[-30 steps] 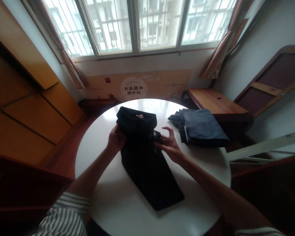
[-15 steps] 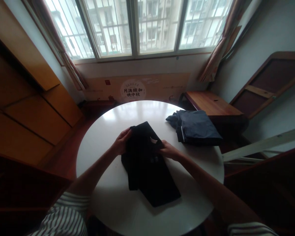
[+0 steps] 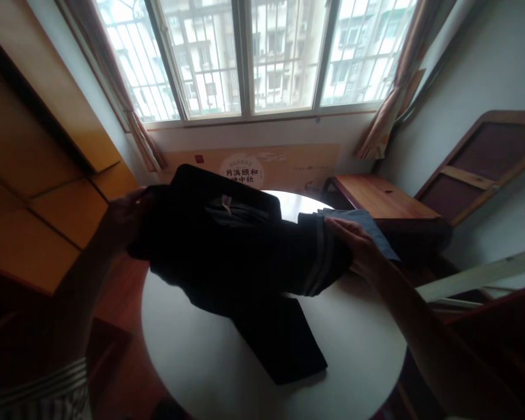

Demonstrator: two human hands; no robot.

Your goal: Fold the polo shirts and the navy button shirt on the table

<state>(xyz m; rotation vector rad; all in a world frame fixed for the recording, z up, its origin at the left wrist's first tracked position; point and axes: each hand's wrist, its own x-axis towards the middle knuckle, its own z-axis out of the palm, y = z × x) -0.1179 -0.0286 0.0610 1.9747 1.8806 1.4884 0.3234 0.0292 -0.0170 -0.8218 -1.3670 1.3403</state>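
One black garment spans the table, bare at front left; left hand grips past its rim, right hand the striped end.

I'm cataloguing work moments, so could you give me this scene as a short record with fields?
Left hand: left hand holding one end of a black fabric garment
Right hand: right hand holding the other end, near its grey bands
Garment detail: small pale tag in the opening
Below: flat black cloth on a white round table, partly hidden by the garment
Behind right hand: blue-grey folded fabric, partly hidden
Background: low brown wooden table; barred window
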